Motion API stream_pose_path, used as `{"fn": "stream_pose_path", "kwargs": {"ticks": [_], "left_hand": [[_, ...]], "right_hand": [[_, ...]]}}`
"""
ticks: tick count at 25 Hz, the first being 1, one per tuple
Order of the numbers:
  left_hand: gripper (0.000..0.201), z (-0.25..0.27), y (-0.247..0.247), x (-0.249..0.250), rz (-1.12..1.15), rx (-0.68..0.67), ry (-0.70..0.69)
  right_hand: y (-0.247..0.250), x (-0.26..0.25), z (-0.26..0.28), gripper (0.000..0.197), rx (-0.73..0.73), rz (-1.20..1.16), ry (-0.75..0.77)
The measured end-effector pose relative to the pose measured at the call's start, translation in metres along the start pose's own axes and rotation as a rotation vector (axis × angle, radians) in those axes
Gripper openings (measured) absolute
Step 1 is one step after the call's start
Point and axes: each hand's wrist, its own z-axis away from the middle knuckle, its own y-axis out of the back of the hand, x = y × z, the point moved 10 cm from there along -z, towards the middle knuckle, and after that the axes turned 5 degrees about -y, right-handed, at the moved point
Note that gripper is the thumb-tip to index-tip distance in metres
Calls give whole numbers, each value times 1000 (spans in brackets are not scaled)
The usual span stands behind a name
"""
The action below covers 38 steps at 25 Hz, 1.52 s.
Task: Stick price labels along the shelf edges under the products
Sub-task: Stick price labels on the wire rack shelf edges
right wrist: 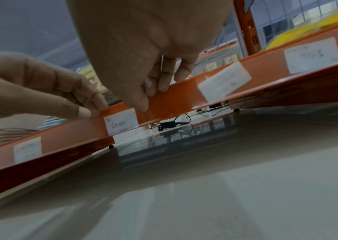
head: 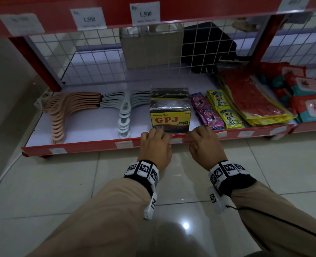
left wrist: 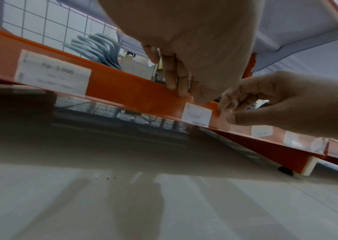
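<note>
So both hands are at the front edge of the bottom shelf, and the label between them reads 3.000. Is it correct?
Not quite. The label between the left hand and right hand on the shelf edge reads 10.000, per the left wrist view; the rest holds.

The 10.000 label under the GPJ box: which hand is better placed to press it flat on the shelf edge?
Probably the right hand. Its thumb tip rests on the shelf edge beside the 10.000 label. The left hand pinches the clear strip on the label's other side.
</note>
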Motion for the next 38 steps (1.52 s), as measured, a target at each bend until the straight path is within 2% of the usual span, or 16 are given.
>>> {"fn": "stream_pose_path", "kwargs": {"ticks": [4, 8, 10, 14, 21, 32, 35, 38], "left_hand": [[40, -2, -4, 22, 27, -14, -9], [55, -16, -10, 67, 93, -44, -131], [62, -19, -19, 88, 90, -93, -181], [68, -21, -32, 104, 57, -124, -171], [58, -35, -26, 108, 42, -59, -115], [75, -38, -38, 115, 54, -127, -103], [66, -41, -38, 111, 109, -114, -70], [55, -43, -37, 111, 105, -105, -68]], "right_hand": [[14, 29, 12, 35, 47, 175, -83], [24, 74, 27, 43, 75, 206, -256], [25, 87, 30, 44, 67, 198, -291], [27, 88, 30, 41, 77, 92, -183], [28, 85, 24, 35, 96, -12, -3], [29, 84, 28, 31, 140, 55, 46], [27, 87, 24, 28, 101, 53, -25], [27, 85, 21, 25, 83, 72, -9]]}}
